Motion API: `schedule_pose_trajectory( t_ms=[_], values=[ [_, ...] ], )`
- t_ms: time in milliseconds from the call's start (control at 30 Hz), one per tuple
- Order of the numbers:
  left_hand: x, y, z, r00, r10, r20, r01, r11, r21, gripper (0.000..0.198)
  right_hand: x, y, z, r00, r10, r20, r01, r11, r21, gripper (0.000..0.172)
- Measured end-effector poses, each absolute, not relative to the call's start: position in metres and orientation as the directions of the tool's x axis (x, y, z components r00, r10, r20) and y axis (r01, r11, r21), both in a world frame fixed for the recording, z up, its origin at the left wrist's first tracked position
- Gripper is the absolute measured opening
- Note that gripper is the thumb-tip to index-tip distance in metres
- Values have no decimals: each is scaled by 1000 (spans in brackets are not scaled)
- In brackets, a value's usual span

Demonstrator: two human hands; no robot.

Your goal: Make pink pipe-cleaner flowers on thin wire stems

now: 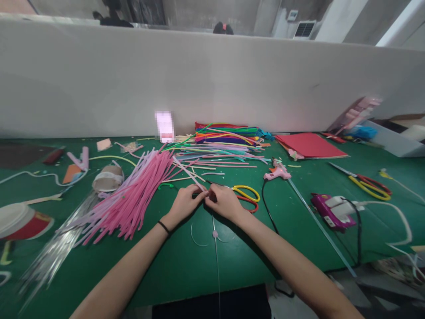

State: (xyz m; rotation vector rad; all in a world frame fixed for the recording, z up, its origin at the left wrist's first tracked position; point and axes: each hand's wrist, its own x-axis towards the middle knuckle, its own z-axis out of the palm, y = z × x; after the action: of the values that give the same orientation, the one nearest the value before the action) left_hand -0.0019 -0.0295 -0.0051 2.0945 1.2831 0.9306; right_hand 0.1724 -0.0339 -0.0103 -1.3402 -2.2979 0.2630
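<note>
Left hand (186, 201) and right hand (224, 200) both pinch pale pink pipe cleaner (189, 174), above bench (186, 266), mid-front. Seems early: one strand in work, pink bundle (146, 190) apparently untouched.

Centre of frame: left hand (185, 204) and right hand (226, 203) meet at the fingertips; pale pink stem (189, 172) slants up-left from the left fingers. What the right fingertips grip is too small to tell. Yellow-and-red-handled scissors (246, 193) just beside the right hand. Lower centre: thin rod with small round piece (215, 234), lying on green table (186, 274). Left of centre: heap of pink and lilac stems (142, 190). Right of centre: pink glue gun (278, 171), clear stick trailing lower right.
</note>
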Motion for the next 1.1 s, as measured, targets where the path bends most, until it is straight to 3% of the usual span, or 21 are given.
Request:
schedule_pose_trajectory(
  t_ms=[233, 467, 767, 1100],
  values=[
    [-4, -29, -3, 341, 892, 296, 543, -444, 713, 22, 179, -29, -10, -415, 858, 302, 637, 512, -577, 13],
    [-14, -23, -7, 384, 842, 379, 532, -537, 655, 16, 185, -25, -6, -340, 905, 254, 643, 421, -640, 16],
    [-13, -25, -16, 406, 841, 358, 533, -536, 654, 12, 184, -24, -14, -239, 957, 164, 569, 274, -775, 23],
    [-10, -29, -6, 420, 789, 449, 448, -610, 653, 5, 185, -23, -10, -122, 965, 230, 706, 247, -664, 28]
  ],
)
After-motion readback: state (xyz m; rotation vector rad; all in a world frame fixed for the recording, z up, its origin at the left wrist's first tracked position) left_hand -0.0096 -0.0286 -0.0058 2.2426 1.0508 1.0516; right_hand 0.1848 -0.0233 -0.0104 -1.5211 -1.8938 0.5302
